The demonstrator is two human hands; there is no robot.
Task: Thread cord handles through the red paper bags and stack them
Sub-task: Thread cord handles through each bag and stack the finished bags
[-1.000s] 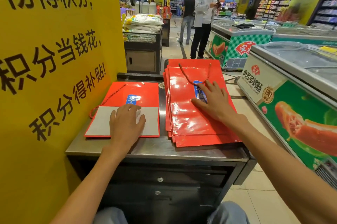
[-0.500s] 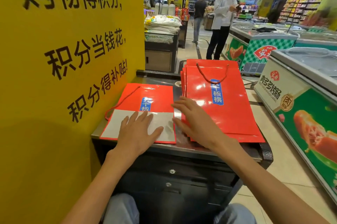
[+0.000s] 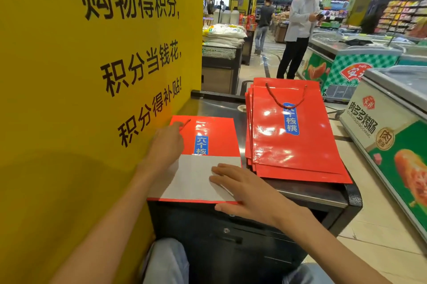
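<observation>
A flat red paper bag (image 3: 217, 135) with a blue label and a white folded base lies on the left of the metal counter (image 3: 215, 107). My left hand (image 3: 167, 147) reaches along its left edge, fingertips at the red cord (image 3: 186, 123) near the bag's top corner; I cannot tell whether it pinches the cord. My right hand (image 3: 245, 189) lies flat with straight fingers on the white base at the bag's near right corner. To the right sits a stack of red bags (image 3: 293, 142), the top one showing a red cord handle (image 3: 285, 96).
A tall yellow sign panel (image 3: 92, 75) stands directly to the left of the counter. Chest freezers (image 3: 392, 126) line the right side. A person in a white shirt (image 3: 298, 29) stands in the aisle beyond, another walks farther back. Dark drawers sit below the counter.
My left hand moved from the white base up to the bag's top left by the cord. My right hand left the stack and now rests on the left bag's white base.
</observation>
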